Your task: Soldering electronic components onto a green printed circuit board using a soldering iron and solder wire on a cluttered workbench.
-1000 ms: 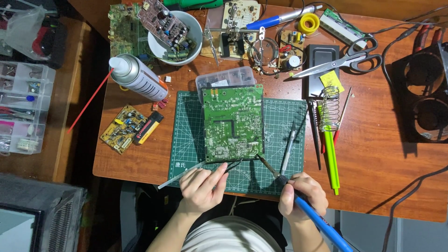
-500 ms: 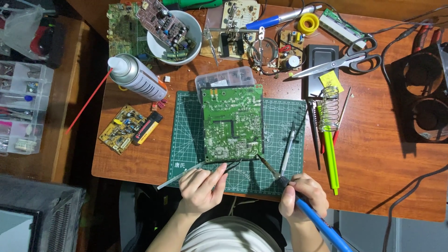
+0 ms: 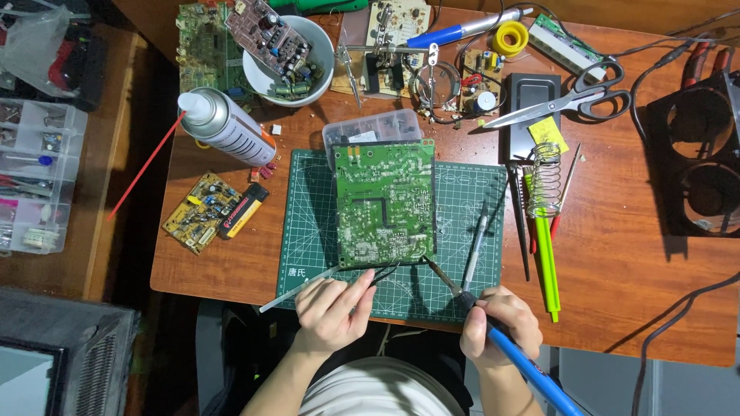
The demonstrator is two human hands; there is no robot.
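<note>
A green circuit board (image 3: 385,204) lies centred on my cutting mat (image 3: 308,231), my left hand (image 3: 330,312) at seven o'clock pinching tweezers (image 3: 383,274), my right hand (image 3: 499,325) at five o'clock gripping a blue soldering iron (image 3: 524,366).

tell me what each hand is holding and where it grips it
The left hand pinches tweezers near their middle; the right hand grips a blue soldering iron by its handle, just behind the tip.

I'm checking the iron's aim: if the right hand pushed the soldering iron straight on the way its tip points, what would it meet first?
Probably the green circuit board. The right hand aims the soldering iron up-left toward its near right corner, over bare cutting mat. Tip height can't be told.
</note>
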